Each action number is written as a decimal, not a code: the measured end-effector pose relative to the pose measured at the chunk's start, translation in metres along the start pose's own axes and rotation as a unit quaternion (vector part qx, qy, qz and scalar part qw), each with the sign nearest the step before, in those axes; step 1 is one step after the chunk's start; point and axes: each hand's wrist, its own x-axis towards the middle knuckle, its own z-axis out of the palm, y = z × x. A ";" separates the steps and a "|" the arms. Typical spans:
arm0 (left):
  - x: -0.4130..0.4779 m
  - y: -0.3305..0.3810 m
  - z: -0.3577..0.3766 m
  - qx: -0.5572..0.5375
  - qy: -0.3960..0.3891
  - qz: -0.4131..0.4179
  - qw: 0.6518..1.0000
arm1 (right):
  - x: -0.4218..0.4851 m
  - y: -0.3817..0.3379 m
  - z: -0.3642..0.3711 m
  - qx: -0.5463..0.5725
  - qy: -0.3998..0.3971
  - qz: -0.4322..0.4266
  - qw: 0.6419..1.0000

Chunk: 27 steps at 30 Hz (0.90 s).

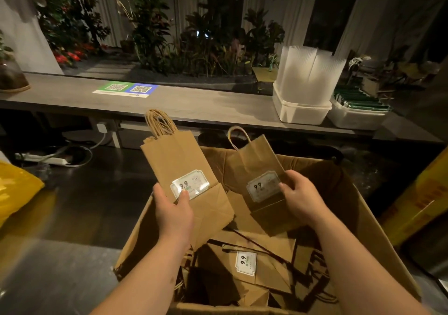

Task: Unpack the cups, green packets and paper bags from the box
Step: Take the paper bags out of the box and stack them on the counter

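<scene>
My left hand (173, 214) pinched one paper bag (179, 162), my right hand (301, 199) a second bag (260, 166); both needed lifting clear of the box (378, 227) rim.

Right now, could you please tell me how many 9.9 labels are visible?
3 labels: one on the bag in the left hand, one on the bag in the right hand, one on a bag in the box. More may be hidden.

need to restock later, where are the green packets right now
Head view, far right: the green packets lie in a white tub at the right end of the counter, just right of the cups.
</scene>
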 end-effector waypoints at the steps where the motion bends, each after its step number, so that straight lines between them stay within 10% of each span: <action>1: 0.000 0.000 0.001 -0.001 -0.013 -0.011 1.000 | -0.003 -0.006 -0.004 0.077 -0.015 -0.012 0.997; 6: -0.002 0.004 0.003 -0.039 -0.085 -0.060 0.994 | -0.015 -0.026 0.011 0.342 -0.123 0.052 0.930; 17: -0.013 0.006 0.008 -0.041 -0.209 -0.104 0.972 | -0.014 -0.021 0.084 0.247 -0.126 0.049 0.960; 25: -0.007 0.001 0.008 0.000 -0.159 -0.029 0.987 | 0.004 -0.014 0.079 0.289 -0.088 0.083 0.950; 27: -0.008 0.003 0.006 0.001 -0.125 0.003 0.992 | 0.013 0.002 0.070 0.131 -0.046 0.061 0.988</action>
